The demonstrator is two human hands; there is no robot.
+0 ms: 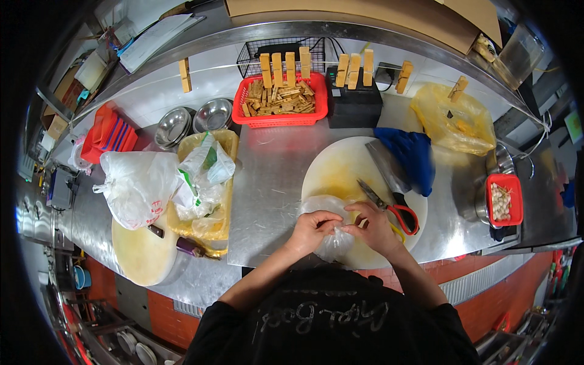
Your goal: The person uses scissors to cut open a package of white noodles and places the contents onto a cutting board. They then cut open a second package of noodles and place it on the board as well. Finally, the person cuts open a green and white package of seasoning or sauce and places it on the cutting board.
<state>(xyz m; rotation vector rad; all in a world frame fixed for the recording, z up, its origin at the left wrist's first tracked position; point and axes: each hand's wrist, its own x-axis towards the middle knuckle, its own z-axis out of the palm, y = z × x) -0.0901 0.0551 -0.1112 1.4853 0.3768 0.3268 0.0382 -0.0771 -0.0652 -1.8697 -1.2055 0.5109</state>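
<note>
Between my two hands is a clear plastic bag (332,246), its gathered part pinched in my fingertips. My left hand (315,229) grips it from one side, thumb against forefinger. From the other side my right hand (372,228) also has its fingers on the bag. Beneath lies a round white cutting board (319,169) with yellow stains. Kitchen scissors (388,205) with red handles rest beside my right hand, blades partly spread. Beyond them a cleaver (388,166) lies on the board, partly covered by a blue cloth (408,157).
A red basket of wooden clothespins (280,102) stands behind the board, beside a black device (355,107). More clothespins hang on a string above. At left are a tied white bag (137,182), a yellow-lined tray (230,182) and a second board (141,260). Garlic fills a red basket (502,203) at right.
</note>
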